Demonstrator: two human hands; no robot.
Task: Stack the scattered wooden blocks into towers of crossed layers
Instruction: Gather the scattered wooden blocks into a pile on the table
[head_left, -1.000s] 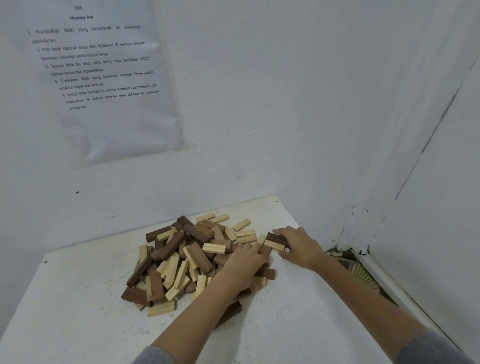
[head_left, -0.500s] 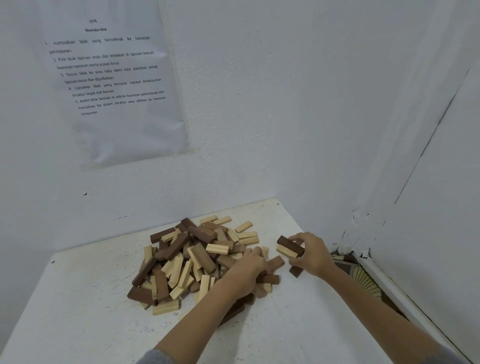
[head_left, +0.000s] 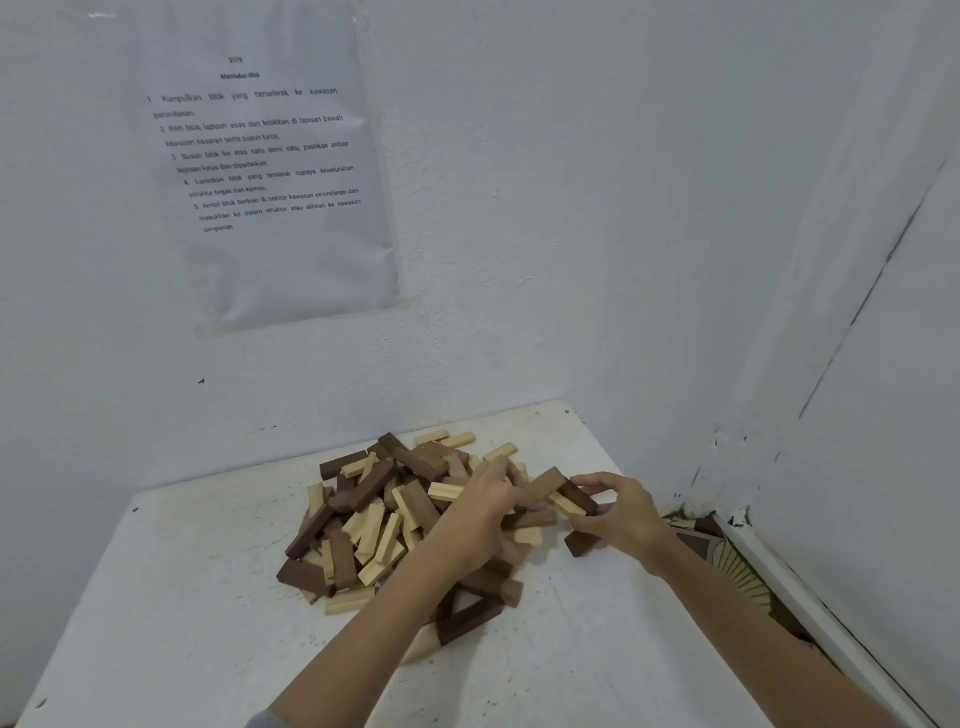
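A heap of light and dark wooden blocks lies jumbled on the white table, with no tower standing. My right hand pinches a dark block and a pale block side by side, just above the table at the heap's right edge. My left hand reaches over the heap and grips a mid-brown block whose end meets the pair in my right hand. One dark block lies alone on the table under my right hand.
White walls close in behind and to the right, meeting in a corner. A printed instruction sheet hangs on the back wall. Past the table's right edge, a gap shows patterned floor. Bare tabletop lies left of and in front of the heap.
My right hand lifted its two blocks out of the heap and moved them right, then back a little. My left hand picked up a brown block and brought it against them.
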